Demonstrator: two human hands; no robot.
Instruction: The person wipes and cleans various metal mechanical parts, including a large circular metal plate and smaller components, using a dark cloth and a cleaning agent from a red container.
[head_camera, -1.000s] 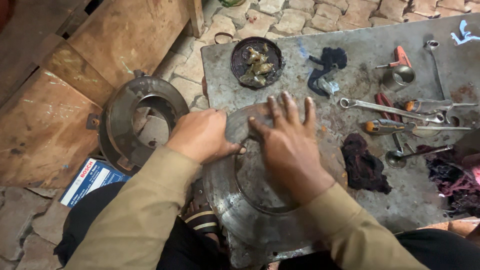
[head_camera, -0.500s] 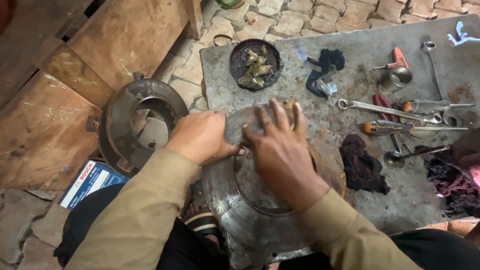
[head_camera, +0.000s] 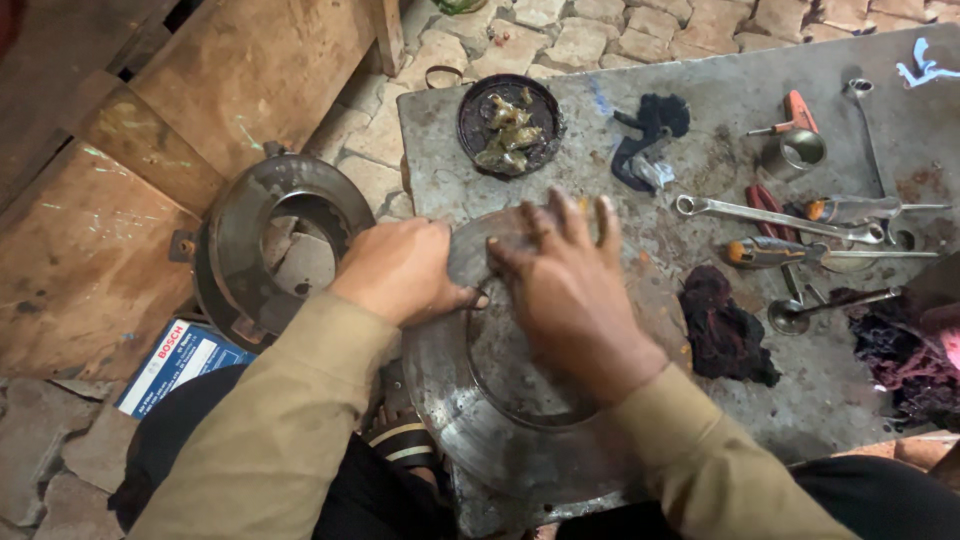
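A large round metal disc (head_camera: 470, 420) with a raised centre lies on the near edge of a grey metal slab (head_camera: 700, 140). My left hand (head_camera: 400, 270) rests on the disc's left rim with its fingers curled against it. My right hand (head_camera: 570, 290) lies flat on the disc's upper part, fingers spread and pointing away from me. What lies under the palms is hidden. Both sleeves are tan.
A dark dish of greasy parts (head_camera: 508, 122), a black rag (head_camera: 722, 328), spanners (head_camera: 770, 215), screwdrivers (head_camera: 830, 252) and a metal ring (head_camera: 800, 150) lie on the slab. A second round housing (head_camera: 270, 240) and a blue-white box (head_camera: 175, 362) sit on the paved ground at left, beside wooden boards (head_camera: 150, 130).
My right hand drew its fingers together, then spread them again and slid slightly left over the disc. My left hand kept its place on the rim.
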